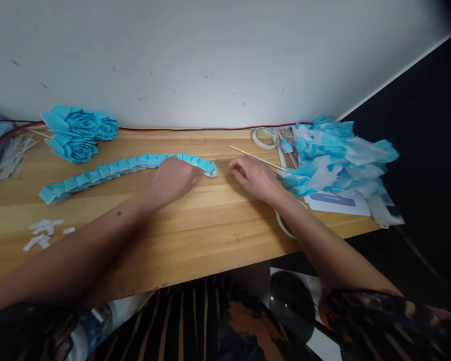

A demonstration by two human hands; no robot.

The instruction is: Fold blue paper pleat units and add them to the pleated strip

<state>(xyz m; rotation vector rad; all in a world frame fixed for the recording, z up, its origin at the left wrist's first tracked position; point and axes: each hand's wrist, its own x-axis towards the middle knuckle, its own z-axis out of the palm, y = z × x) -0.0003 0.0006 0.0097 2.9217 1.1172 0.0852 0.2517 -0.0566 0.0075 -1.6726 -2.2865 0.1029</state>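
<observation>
A long strip of pleated light-blue paper (115, 169) curves across the wooden table, its right end bent slightly downward. My left hand (176, 178) lies over the strip near that end, fingers curled and pressed together on it; the fingertips are mostly hidden. To the right, apart from the strip, my right hand (256, 176) is closed with thumb and fingers curled in. Whatever it may hold is too small to make out. Just behind my right hand lies a thin wooden stick (261, 159), slanting toward a pile of blue and white paper pieces (334, 155).
Blue paper roses (80, 131) lie at the back left, near a bundle of thin white strips (15, 153). Small white paper scraps (43, 233) are at front left. A tape roll (265, 138) sits at the back; another ring (283, 225) is partly under my right forearm.
</observation>
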